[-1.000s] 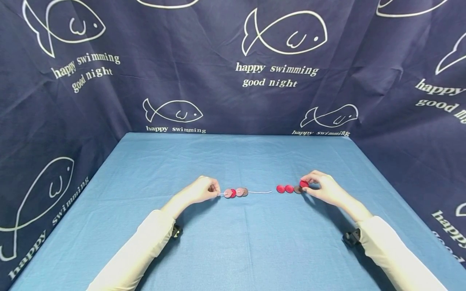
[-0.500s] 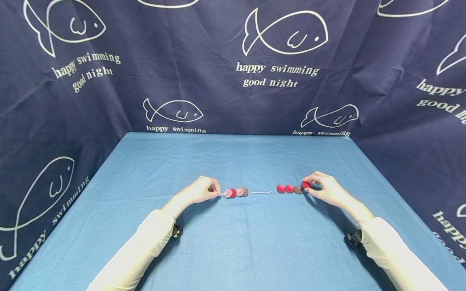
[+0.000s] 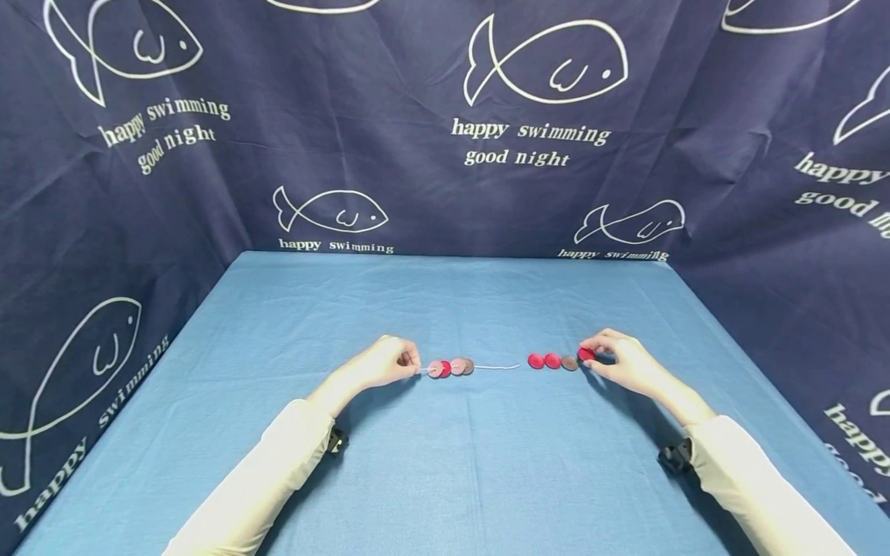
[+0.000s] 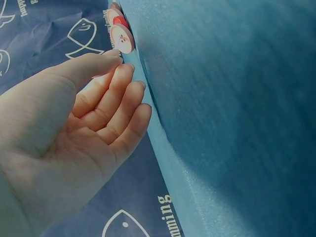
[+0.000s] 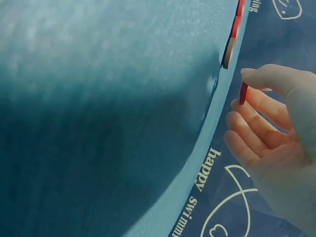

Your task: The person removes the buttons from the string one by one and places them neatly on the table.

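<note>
Curtain [image 3: 424, 177] is being seen at nine, twelve and three o'clock around the blue table [image 3: 417, 479]. By the left hand [image 3: 381, 361], toward nine o'clock, string [image 3: 495, 368] is being pinched narrowly; by the right hand [image 3: 621, 363], toward three, a red button [image 5: 243, 94] is being held between thumb and fingertips. Four overlapping buttons [image 3: 456, 367] are being lined along the string. Between its three-o'clock tip and the held button, two loose red buttons [image 3: 535, 361] and a brown button [image 3: 569, 363] are being kept in a row.

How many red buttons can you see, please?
4: one red button between two pink buttons, two between the string and a brown button, one held by the right hand. Any beneath others would be hidden.
</note>
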Demonstrator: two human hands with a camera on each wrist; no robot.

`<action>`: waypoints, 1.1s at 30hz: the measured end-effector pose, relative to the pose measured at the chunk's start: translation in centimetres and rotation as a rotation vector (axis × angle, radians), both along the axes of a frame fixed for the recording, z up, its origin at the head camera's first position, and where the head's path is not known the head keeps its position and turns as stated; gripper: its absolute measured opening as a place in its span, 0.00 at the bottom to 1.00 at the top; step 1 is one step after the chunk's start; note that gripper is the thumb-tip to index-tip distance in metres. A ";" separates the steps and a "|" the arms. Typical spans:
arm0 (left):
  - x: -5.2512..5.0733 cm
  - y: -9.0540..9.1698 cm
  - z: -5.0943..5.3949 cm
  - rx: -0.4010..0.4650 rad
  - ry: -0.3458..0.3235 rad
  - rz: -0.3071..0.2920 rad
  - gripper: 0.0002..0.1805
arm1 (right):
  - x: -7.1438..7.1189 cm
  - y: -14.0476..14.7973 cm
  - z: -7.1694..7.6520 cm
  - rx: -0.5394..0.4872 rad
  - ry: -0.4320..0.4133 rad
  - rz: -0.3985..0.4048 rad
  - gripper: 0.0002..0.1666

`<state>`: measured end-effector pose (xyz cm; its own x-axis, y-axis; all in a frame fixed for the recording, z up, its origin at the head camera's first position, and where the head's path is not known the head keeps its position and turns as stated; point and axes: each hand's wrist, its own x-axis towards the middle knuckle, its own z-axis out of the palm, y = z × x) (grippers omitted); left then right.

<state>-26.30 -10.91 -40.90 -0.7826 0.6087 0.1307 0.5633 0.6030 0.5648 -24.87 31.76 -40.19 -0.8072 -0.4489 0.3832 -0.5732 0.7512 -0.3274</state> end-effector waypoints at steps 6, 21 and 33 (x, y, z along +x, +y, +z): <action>-0.1 0.1 0.0 -0.007 -0.009 0.006 0.03 | 0.1 0.1 -0.1 -0.001 0.001 0.007 0.14; 0.2 0.0 0.2 -0.008 0.001 0.001 0.03 | 0.1 0.3 -0.2 0.092 -0.051 -0.007 0.14; 0.1 0.0 0.2 -0.013 -0.004 0.006 0.03 | 0.0 0.2 -0.2 0.130 -0.116 -0.018 0.15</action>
